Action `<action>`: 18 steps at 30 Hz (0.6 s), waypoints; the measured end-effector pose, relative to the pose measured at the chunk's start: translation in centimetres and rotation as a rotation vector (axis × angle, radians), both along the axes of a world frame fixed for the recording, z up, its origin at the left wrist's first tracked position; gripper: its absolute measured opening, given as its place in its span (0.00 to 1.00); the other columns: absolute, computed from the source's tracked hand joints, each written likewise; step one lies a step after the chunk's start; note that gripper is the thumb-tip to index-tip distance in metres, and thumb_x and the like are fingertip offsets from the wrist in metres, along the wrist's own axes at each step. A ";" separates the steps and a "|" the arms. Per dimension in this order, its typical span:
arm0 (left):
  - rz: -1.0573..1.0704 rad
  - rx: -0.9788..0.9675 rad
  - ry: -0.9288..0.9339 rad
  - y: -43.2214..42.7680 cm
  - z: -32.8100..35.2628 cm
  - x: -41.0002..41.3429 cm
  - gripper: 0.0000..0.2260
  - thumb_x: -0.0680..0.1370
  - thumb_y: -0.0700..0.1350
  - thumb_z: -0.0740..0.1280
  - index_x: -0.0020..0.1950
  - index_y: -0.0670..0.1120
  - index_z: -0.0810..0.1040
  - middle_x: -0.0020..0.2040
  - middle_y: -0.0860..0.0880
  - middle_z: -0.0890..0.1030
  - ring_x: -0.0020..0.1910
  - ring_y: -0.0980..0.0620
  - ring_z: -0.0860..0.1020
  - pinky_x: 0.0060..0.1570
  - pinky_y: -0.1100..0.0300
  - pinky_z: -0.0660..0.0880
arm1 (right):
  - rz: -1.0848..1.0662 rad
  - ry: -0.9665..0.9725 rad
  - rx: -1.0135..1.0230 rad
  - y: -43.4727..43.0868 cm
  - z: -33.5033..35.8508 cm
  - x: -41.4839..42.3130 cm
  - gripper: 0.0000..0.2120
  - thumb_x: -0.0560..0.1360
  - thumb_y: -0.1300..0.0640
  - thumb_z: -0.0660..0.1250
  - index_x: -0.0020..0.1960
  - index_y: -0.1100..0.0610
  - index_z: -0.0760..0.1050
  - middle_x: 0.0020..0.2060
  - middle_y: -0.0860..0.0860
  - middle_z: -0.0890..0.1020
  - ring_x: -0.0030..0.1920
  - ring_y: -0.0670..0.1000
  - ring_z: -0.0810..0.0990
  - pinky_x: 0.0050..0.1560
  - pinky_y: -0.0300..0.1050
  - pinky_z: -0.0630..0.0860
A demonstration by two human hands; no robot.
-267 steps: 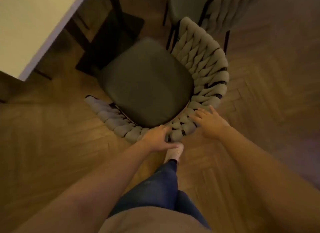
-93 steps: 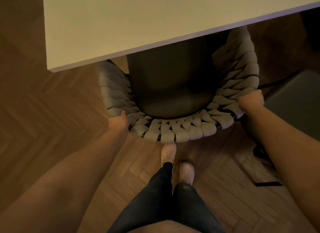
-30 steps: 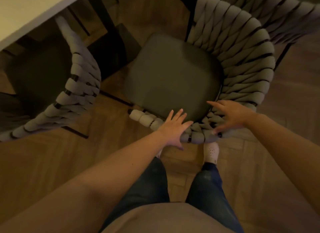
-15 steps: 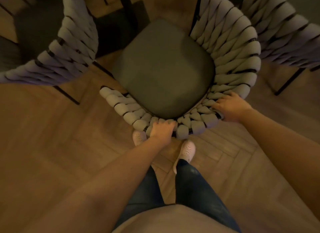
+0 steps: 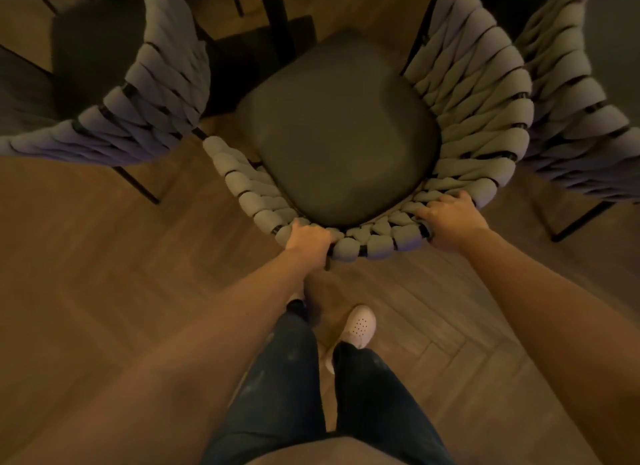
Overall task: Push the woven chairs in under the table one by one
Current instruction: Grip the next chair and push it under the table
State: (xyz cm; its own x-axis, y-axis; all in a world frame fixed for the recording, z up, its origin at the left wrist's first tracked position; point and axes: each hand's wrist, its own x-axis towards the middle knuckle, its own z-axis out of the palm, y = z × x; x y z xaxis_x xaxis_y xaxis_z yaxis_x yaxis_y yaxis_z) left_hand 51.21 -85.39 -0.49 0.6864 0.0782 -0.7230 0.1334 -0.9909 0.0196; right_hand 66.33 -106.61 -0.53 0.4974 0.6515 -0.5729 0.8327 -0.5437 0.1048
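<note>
Chairs stand three side by side before us, and we hold the middle chair. Our left hand curls over the woven back rim near its centre. Our right hand curls over the same rim further round to the right. Both grips are closed tight on the weave. From the grip the seat lies straight ahead and a little left, pointing to the dark table leg, so we judge the push must go along this line. We think this chair is not pushed in yet. The left chair and the right chair are just beside it, so the gap is narrow. The wooden floor is herringbone parquet, and the room is dim.
</note>
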 end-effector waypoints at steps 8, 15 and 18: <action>-0.071 0.032 0.035 6.2 0.5 5.0 0.18 0.79 0.51 0.64 0.70 0.54 0.71 0.63 0.49 0.76 0.64 0.46 0.73 0.70 0.42 0.57 | -0.106 0.013 0.047 4.7 -1.5 2.6 0.16 0.74 0.50 0.66 0.62 0.47 0.72 0.54 0.50 0.79 0.59 0.56 0.73 0.57 0.53 0.66; -0.150 0.062 0.018 11.0 0.6 7.8 0.16 0.81 0.47 0.61 0.69 0.53 0.72 0.63 0.49 0.76 0.63 0.47 0.73 0.67 0.44 0.61 | -0.153 0.019 0.071 8.5 -1.7 4.0 0.12 0.74 0.51 0.64 0.57 0.49 0.74 0.51 0.50 0.80 0.57 0.56 0.73 0.59 0.56 0.66; -0.181 0.074 0.019 13.4 0.4 9.1 0.15 0.81 0.47 0.60 0.68 0.54 0.72 0.62 0.50 0.76 0.63 0.47 0.73 0.66 0.45 0.62 | -0.179 0.024 0.086 10.5 -1.9 4.6 0.11 0.74 0.52 0.64 0.57 0.49 0.73 0.50 0.50 0.80 0.57 0.56 0.74 0.60 0.56 0.65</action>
State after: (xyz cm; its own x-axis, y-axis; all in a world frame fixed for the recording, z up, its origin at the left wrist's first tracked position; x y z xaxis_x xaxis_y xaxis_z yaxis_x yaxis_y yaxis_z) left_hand 60.27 -72.01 -0.06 0.6801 0.0083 -0.7331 -0.0474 -0.9973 -0.0553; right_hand 70.97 -96.07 -2.46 0.5966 0.6006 -0.5323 0.7236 -0.6894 0.0332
